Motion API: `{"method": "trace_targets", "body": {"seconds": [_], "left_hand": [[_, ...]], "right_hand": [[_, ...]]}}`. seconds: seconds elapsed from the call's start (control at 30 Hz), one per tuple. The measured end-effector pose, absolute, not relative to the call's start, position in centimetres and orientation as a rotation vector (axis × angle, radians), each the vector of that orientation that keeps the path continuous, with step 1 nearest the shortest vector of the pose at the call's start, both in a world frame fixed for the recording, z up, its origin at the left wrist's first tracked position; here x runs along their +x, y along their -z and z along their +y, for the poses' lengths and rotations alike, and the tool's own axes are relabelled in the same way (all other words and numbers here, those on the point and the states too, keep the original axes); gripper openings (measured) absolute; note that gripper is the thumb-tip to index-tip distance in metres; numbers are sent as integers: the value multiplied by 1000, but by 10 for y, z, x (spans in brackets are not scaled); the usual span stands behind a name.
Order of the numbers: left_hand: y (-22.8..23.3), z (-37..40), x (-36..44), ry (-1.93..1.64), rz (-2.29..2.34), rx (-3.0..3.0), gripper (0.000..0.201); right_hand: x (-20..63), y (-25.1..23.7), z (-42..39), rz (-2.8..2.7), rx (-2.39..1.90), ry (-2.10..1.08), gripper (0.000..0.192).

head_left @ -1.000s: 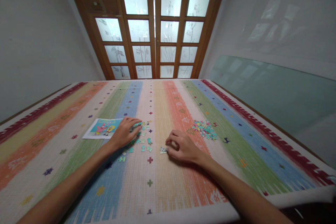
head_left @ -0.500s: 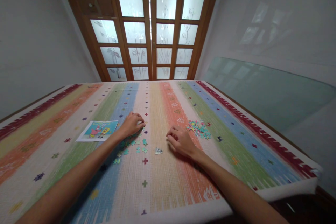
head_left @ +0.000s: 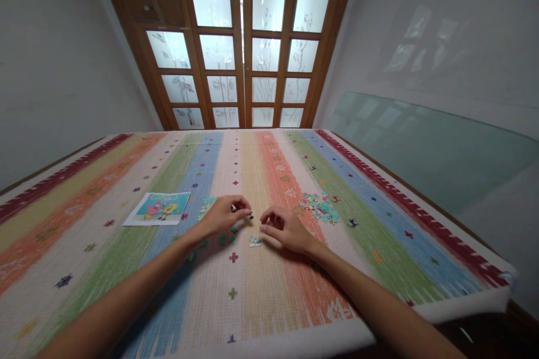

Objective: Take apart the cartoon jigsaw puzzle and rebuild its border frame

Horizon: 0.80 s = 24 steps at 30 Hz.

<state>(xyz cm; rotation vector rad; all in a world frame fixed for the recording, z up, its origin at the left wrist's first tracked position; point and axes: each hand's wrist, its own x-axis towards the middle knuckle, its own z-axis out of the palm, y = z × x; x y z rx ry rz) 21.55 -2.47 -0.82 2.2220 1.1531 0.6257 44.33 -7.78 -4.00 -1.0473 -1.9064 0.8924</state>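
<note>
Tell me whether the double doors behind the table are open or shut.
Shut: the two leaves of the double doors meet at the centre with no gap between them.

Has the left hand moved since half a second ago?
Yes. The left hand moved right, away from the picture card, toward the small joined puzzle bit, pinching a piece.

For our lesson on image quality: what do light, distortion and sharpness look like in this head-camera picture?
Head view: daylight glows through the frosted door panes; the wide lens bends the walls and splays the striped cloth; the left hand and right hand are fairly sharp, but the puzzle pieces are too small to resolve.
</note>
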Motion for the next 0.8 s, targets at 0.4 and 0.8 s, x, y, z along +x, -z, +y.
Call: {"method": "trace_targets", "body": {"seconds": [0.4,0.8], "left_hand": [[10,-76,227,-723,1078,2070,18],[8,-66,177,-878,1150,2373,19]], "right_hand": [[443,35,-82,-1857,-957,-1196,18],[446,32,-83,-2019,-1201,-1155,6]]}}
